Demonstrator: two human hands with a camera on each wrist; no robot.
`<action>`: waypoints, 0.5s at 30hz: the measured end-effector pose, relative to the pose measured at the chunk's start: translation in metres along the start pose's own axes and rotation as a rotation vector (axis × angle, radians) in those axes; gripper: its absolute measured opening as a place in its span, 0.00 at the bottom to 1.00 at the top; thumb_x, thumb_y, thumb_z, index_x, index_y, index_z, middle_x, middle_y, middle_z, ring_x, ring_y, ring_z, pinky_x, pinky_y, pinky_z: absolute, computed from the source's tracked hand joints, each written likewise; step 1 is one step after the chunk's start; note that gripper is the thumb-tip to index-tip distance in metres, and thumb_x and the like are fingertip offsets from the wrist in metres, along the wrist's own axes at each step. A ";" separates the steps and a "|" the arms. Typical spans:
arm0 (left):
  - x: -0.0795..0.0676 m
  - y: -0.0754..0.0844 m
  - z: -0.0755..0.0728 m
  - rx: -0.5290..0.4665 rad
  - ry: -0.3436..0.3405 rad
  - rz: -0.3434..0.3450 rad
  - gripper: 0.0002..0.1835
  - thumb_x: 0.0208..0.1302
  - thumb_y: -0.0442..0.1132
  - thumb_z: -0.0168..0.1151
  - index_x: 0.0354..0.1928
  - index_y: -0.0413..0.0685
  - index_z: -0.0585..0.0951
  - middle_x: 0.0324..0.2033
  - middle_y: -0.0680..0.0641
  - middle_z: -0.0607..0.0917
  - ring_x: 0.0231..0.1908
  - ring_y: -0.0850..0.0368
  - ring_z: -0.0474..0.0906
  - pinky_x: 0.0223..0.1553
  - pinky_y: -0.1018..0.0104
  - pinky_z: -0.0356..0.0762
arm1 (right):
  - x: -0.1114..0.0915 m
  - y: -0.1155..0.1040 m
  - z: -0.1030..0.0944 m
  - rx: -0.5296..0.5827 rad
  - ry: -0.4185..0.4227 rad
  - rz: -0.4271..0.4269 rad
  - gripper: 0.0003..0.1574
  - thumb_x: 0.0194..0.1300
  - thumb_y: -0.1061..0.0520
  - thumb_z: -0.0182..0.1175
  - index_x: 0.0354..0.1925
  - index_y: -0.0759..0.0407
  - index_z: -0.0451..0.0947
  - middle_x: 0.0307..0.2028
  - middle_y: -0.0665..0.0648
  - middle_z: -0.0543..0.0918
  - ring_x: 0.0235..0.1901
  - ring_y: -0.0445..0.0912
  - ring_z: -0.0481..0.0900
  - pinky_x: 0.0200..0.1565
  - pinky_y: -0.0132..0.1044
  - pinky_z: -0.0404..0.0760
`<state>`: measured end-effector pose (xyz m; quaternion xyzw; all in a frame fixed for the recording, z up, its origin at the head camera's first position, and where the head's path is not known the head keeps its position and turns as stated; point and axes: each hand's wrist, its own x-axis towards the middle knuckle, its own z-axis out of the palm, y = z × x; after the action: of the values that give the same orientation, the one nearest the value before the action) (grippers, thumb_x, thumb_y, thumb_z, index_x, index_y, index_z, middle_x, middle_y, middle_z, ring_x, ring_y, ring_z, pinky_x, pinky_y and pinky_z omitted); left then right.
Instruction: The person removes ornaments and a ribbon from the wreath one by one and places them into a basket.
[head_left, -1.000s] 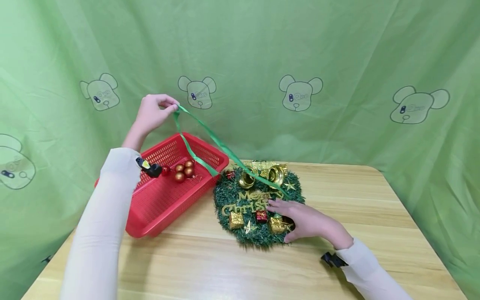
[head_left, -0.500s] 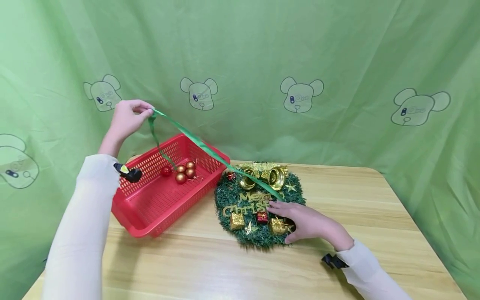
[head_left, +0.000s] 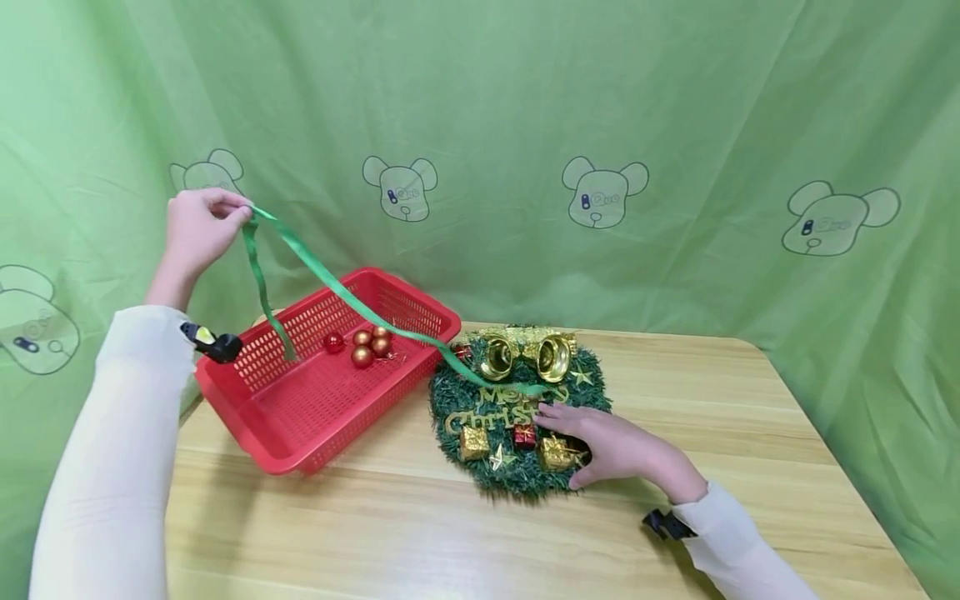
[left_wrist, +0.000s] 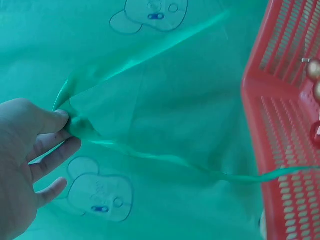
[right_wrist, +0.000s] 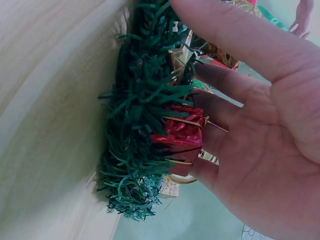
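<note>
A green ribbon (head_left: 330, 282) is pinched between the thumb and forefinger of my left hand (head_left: 201, 229), raised above the left end of the red basket (head_left: 352, 427). One short length hangs from the pinch into the basket. The longer length slopes right and ends over the lettering of the Christmas wreath (head_left: 525, 485). My right hand (head_left: 618, 443) lies over the wreath's right side, fingers spread across it and thumb at its lower edge. In the right wrist view, a red gift-box ornament (right_wrist: 182, 132) sits against the tinsel by those fingers.
Inside the basket lie several gold baubles (head_left: 362, 357) and a red bauble (head_left: 333, 342). Gold bells (head_left: 553, 358) top the wreath. A wooden table (head_left: 420, 533) bears everything, and a green curtain (head_left: 495, 75) hangs behind it.
My left hand has moved left, drawing the ribbon with it. The hanging end has shifted left across the basket, and the long length now sags. My right hand has stayed in place.
</note>
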<state>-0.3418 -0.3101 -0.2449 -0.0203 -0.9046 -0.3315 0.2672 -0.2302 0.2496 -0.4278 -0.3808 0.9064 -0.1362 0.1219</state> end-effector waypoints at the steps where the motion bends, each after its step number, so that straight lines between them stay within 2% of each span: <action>1: 0.001 0.000 -0.004 0.005 0.006 -0.014 0.16 0.71 0.41 0.60 0.50 0.35 0.86 0.20 0.81 0.73 0.26 0.79 0.72 0.31 0.81 0.69 | 0.000 0.000 0.000 -0.001 0.000 0.001 0.63 0.46 0.51 0.79 0.76 0.59 0.62 0.77 0.65 0.59 0.74 0.69 0.60 0.70 0.68 0.60; 9: 0.010 0.006 -0.041 0.021 0.047 -0.088 0.18 0.71 0.39 0.56 0.53 0.32 0.83 0.16 0.82 0.71 0.21 0.80 0.71 0.25 0.83 0.69 | 0.001 0.000 0.002 0.004 0.001 0.008 0.63 0.46 0.51 0.79 0.76 0.60 0.62 0.77 0.65 0.59 0.74 0.69 0.60 0.70 0.67 0.59; 14: 0.021 0.020 -0.062 0.038 0.055 -0.142 0.16 0.70 0.40 0.54 0.53 0.43 0.84 0.15 0.81 0.71 0.21 0.80 0.71 0.25 0.84 0.69 | 0.001 0.000 0.001 0.007 0.003 -0.002 0.62 0.46 0.51 0.79 0.76 0.60 0.62 0.77 0.66 0.59 0.74 0.69 0.60 0.70 0.67 0.60; 15: 0.023 0.024 -0.066 0.031 0.063 -0.160 0.14 0.70 0.40 0.54 0.52 0.47 0.84 0.16 0.80 0.72 0.22 0.79 0.71 0.25 0.84 0.70 | 0.001 0.000 0.001 0.006 0.005 -0.003 0.62 0.46 0.51 0.79 0.76 0.60 0.62 0.77 0.66 0.59 0.74 0.69 0.60 0.70 0.67 0.60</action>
<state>-0.3255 -0.3350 -0.1774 0.0666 -0.8996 -0.3382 0.2683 -0.2303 0.2491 -0.4290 -0.3816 0.9057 -0.1399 0.1206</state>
